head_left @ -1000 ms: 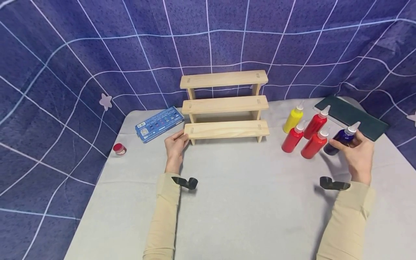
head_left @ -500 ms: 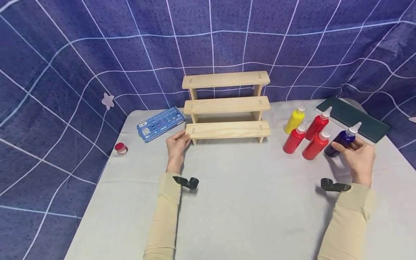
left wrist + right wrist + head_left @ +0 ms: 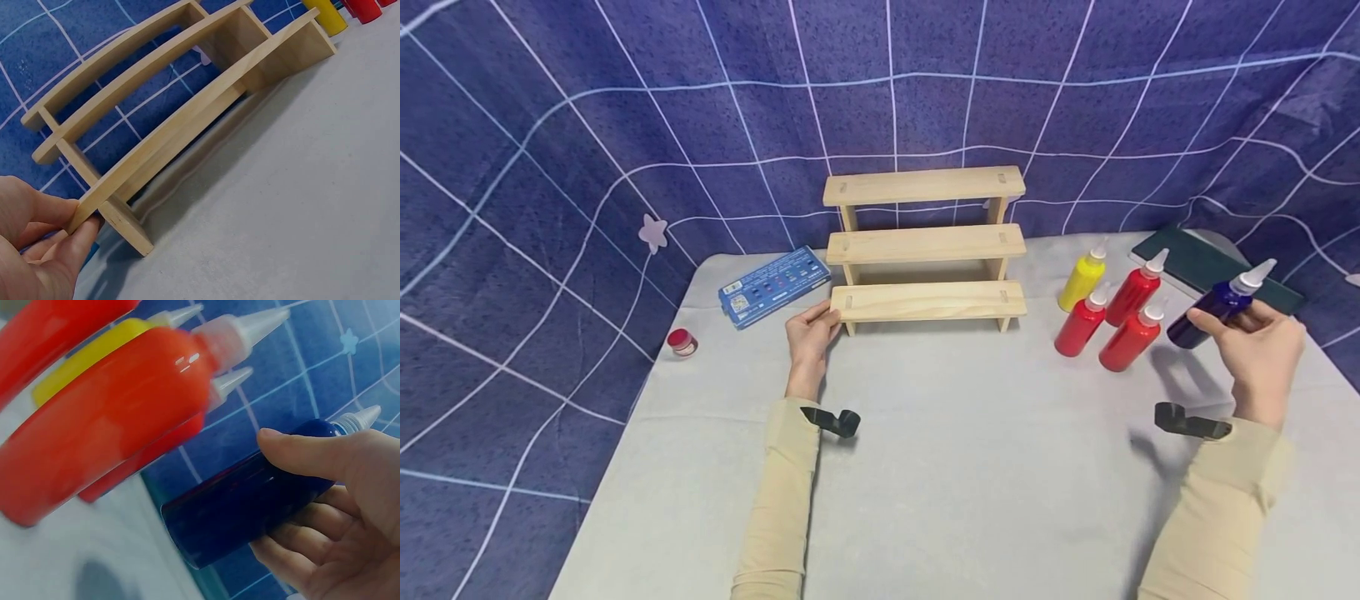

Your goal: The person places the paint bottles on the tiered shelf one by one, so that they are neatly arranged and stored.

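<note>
My right hand (image 3: 1262, 354) grips a dark blue squeeze bottle (image 3: 1213, 312) with a white nozzle. In the right wrist view the thumb lies along the top of the blue bottle (image 3: 250, 494) and the fingers curl beneath; the bottle is tilted and raised above the cloth. My left hand (image 3: 811, 337) pinches the left end of the lowest board on a three-tier wooden shelf (image 3: 928, 302). From the left wrist view, thumb and fingers (image 3: 78, 240) close on that board end. Left of the blue bottle stand red squeeze bottles (image 3: 1081, 323) and a yellow one (image 3: 1082, 282).
A blue printed box (image 3: 775, 287) lies left of the shelf, and a small red-lidded jar (image 3: 682, 342) stands farther left. At the back right lies a dark green flat board (image 3: 1195, 258). A patterned blue curtain (image 3: 925, 100) hangs behind the white-covered table (image 3: 962, 467).
My right hand has lifted the dark blue bottle off the table and moved it slightly right, tilting it more. My left hand keeps its hold on the shelf.
</note>
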A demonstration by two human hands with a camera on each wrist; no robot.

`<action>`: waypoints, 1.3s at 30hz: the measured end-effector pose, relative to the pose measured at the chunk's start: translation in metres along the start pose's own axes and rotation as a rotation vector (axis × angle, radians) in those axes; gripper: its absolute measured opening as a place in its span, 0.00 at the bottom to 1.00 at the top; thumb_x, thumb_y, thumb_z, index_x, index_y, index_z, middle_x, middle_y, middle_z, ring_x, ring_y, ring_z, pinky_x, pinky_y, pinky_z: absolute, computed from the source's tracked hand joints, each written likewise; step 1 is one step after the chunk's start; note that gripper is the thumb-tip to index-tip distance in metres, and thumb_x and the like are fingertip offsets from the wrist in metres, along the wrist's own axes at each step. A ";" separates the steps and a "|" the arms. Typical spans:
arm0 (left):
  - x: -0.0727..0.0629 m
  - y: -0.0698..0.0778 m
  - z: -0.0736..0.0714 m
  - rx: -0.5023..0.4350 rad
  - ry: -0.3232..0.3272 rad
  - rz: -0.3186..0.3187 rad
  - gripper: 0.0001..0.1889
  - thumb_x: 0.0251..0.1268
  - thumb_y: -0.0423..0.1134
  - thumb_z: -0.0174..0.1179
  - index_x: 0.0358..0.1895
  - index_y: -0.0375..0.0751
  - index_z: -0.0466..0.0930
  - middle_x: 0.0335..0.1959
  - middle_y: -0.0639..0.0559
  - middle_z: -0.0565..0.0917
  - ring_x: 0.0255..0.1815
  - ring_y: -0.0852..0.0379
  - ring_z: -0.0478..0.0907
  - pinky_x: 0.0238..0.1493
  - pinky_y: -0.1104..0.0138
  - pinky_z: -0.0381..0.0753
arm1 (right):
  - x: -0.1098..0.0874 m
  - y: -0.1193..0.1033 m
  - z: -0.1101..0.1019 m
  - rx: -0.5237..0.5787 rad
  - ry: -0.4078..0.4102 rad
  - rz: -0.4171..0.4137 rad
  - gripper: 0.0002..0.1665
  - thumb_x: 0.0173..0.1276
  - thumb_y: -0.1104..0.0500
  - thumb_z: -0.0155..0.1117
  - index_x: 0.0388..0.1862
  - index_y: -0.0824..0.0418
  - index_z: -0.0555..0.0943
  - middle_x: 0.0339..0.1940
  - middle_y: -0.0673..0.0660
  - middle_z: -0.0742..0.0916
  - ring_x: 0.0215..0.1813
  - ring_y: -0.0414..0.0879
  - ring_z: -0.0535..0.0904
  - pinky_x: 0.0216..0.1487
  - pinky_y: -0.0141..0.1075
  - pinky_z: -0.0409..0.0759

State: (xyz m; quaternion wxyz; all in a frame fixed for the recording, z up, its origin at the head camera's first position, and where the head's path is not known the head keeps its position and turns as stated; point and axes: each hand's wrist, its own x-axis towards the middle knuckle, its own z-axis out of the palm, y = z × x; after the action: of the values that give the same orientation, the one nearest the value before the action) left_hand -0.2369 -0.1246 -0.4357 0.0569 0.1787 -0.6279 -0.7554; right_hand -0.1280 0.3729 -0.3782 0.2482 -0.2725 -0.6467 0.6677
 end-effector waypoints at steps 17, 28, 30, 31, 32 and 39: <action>0.000 -0.001 0.001 -0.001 0.010 0.010 0.19 0.62 0.24 0.61 0.58 0.29 0.78 0.54 0.34 0.82 0.51 0.50 0.82 0.50 0.69 0.85 | -0.016 -0.056 0.008 -0.146 0.065 -0.129 0.27 0.50 0.67 0.79 0.51 0.52 0.85 0.23 0.31 0.84 0.31 0.23 0.80 0.35 0.13 0.76; -0.001 0.001 0.000 0.014 0.007 -0.009 0.20 0.63 0.24 0.60 0.59 0.29 0.77 0.55 0.34 0.81 0.55 0.47 0.80 0.53 0.68 0.84 | -0.031 -0.076 0.029 -0.209 0.023 -0.213 0.19 0.49 0.65 0.80 0.34 0.43 0.84 0.21 0.29 0.83 0.29 0.23 0.80 0.32 0.12 0.75; -0.002 0.002 0.000 0.021 0.008 -0.012 0.20 0.63 0.25 0.60 0.59 0.29 0.77 0.56 0.35 0.80 0.55 0.47 0.80 0.53 0.68 0.84 | -0.033 -0.077 0.035 -0.224 0.004 -0.239 0.19 0.49 0.65 0.80 0.34 0.44 0.85 0.21 0.29 0.83 0.29 0.23 0.80 0.32 0.13 0.75; -0.002 0.002 0.000 0.024 0.009 -0.013 0.20 0.63 0.25 0.60 0.59 0.29 0.77 0.56 0.35 0.80 0.55 0.47 0.80 0.53 0.69 0.84 | -0.034 -0.078 0.039 -0.226 -0.007 -0.251 0.19 0.49 0.65 0.80 0.35 0.45 0.85 0.21 0.30 0.84 0.29 0.24 0.80 0.32 0.14 0.76; -0.002 0.002 0.000 0.024 0.008 -0.013 0.20 0.64 0.25 0.60 0.59 0.29 0.77 0.56 0.35 0.80 0.56 0.47 0.80 0.53 0.69 0.84 | -0.035 -0.079 0.042 -0.229 -0.018 -0.261 0.19 0.49 0.66 0.79 0.36 0.45 0.86 0.22 0.30 0.84 0.29 0.24 0.81 0.33 0.14 0.76; -0.003 0.003 0.000 0.016 0.008 -0.017 0.20 0.63 0.24 0.60 0.59 0.29 0.77 0.55 0.35 0.81 0.55 0.47 0.80 0.53 0.69 0.84 | -0.040 -0.083 0.064 -0.217 -0.069 -0.299 0.18 0.49 0.67 0.78 0.36 0.48 0.87 0.21 0.33 0.85 0.26 0.26 0.80 0.30 0.17 0.77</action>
State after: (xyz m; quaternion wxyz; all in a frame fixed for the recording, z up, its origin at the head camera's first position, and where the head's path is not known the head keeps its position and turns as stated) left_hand -0.2347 -0.1245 -0.4328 0.0517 0.1875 -0.6323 -0.7500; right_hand -0.1442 0.3021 -0.2926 0.2914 -0.1752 -0.7564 0.5588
